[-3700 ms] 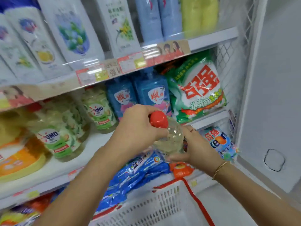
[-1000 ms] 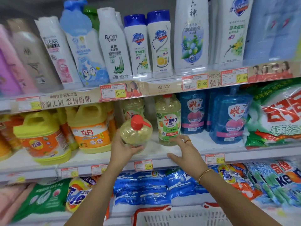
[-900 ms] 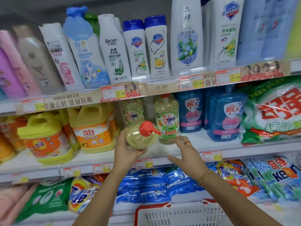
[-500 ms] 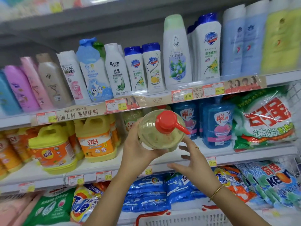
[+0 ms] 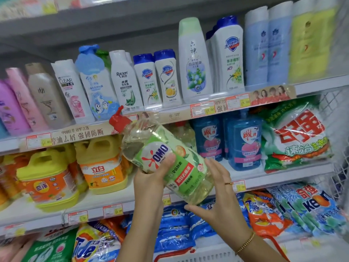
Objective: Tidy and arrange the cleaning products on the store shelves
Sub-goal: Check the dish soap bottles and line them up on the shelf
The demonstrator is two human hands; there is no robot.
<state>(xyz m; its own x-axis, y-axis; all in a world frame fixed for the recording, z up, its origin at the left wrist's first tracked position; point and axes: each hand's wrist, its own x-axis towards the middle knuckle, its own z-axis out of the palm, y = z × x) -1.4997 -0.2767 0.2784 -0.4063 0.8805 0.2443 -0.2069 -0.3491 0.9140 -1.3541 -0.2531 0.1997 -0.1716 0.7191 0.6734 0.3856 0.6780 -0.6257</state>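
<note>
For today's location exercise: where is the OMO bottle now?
Centre of the head view, the OMO bottle tilts before the middle shelf, held by the left hand, right hand at its base.

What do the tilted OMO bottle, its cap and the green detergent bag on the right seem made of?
OMO bottle: probably clear glossy plastic; yellowish liquid shows through and its wall carries highlights. Red cap: opaque smooth plastic with a moulded spout. Green detergent bag: thin glossy plastic film, judging by the wrinkles and glare.
</note>
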